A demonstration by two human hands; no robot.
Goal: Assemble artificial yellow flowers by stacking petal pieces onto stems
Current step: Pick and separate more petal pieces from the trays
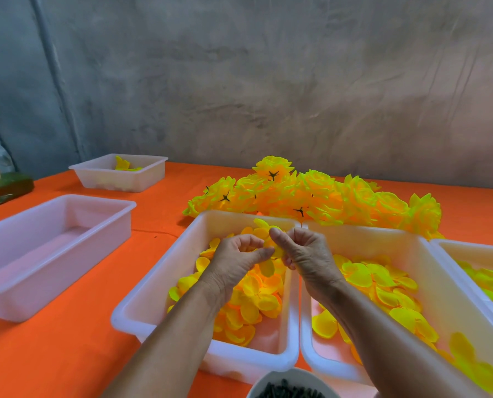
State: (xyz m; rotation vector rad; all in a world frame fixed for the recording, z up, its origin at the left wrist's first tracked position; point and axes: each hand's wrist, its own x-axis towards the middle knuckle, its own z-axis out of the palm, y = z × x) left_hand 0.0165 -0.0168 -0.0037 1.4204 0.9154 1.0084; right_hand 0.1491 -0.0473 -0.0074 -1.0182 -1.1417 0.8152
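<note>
Two hands, left hand [241, 255] and right hand [302, 254], pinching one petal piece [268, 267] above the near-centre tray [153, 285], presumably for threading; stem hidden. Finished flowers [325, 196] piled beyond.

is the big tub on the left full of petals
No, the left tub holds no petals; its bare bottom shows.

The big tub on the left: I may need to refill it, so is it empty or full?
Empty. The big tub shows only its bare pale floor, with no petals inside.
</note>
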